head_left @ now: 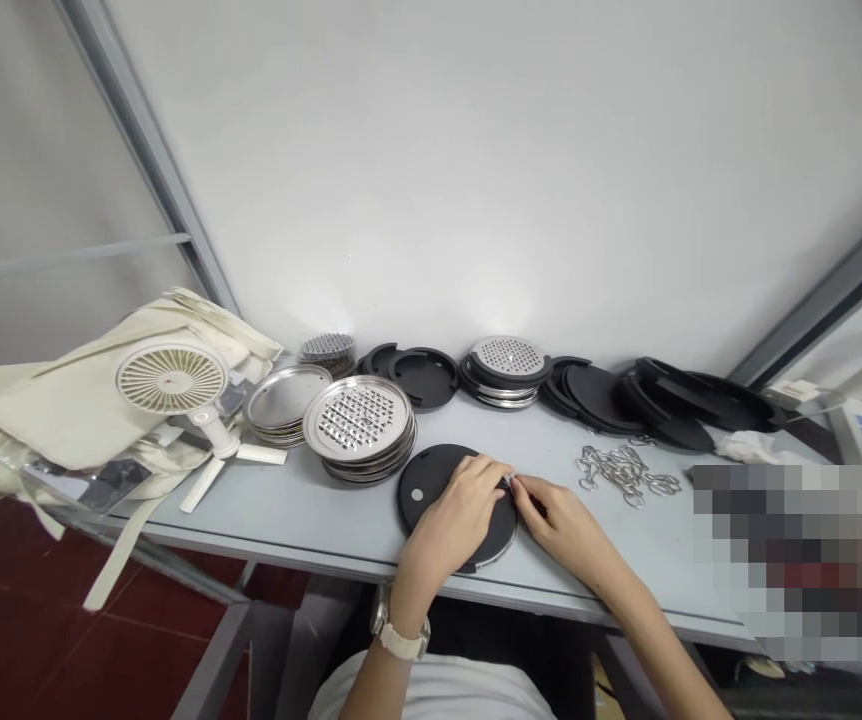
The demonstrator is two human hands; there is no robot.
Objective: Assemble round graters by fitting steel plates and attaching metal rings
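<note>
Black disc [429,476] on the table [251,510], under your left hand [457,515].
Your left fingers bend over its top, and your right hand [560,515] has its fingertips close together at the right edge; I can't tell if either grips anything. Metal graters [360,420] are piled just beside it.

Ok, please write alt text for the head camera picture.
A person's left hand rests on a round black disc, the right hand at its edge. On the grey table, round silver metal graters are stacked to the left, looped silver metal pieces to the right.
</note>
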